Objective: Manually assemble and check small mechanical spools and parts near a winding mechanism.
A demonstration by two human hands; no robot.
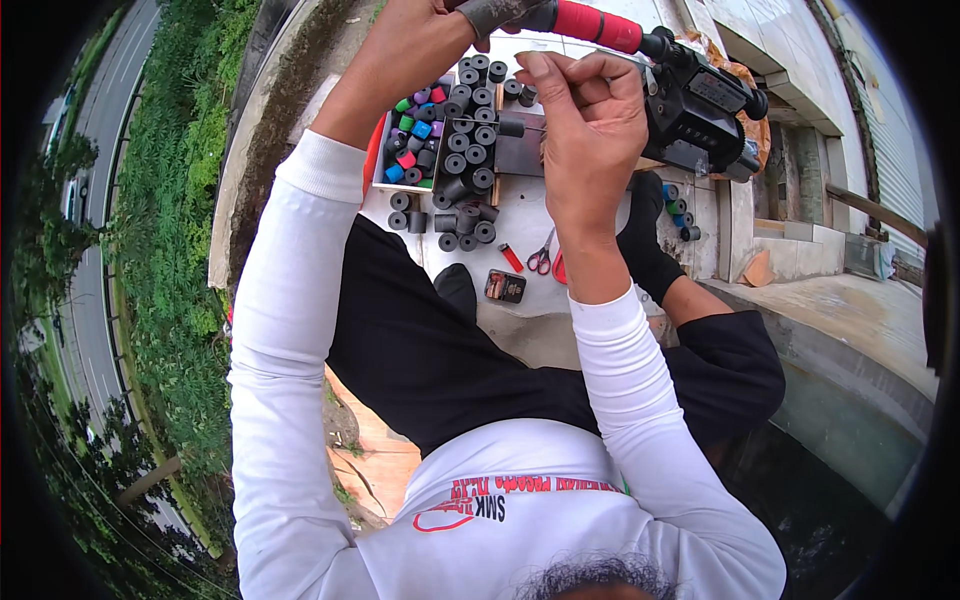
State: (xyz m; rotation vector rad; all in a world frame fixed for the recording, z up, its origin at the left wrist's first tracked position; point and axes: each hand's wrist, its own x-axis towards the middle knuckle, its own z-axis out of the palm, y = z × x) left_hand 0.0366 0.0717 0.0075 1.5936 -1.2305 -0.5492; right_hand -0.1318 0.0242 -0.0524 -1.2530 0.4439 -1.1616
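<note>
At the top edge, my left hand is closed around a dark grey tube; its fingers are partly cut off by the frame. Right beside the tube runs a red-wrapped bar, which joins a black machine. My right hand is raised below the bar, thumb and fingertips pinched together. Whatever is in that pinch is too small to make out. Beneath and between my hands lie several black spools with holes in their ends. A dark flat plate lies behind my right wrist.
A white box holds coloured and black spools. Near my feet lie a red lighter, scissors and a small dark tin. More spools stand beside my right foot. A ledge borders greenery and a road at left.
</note>
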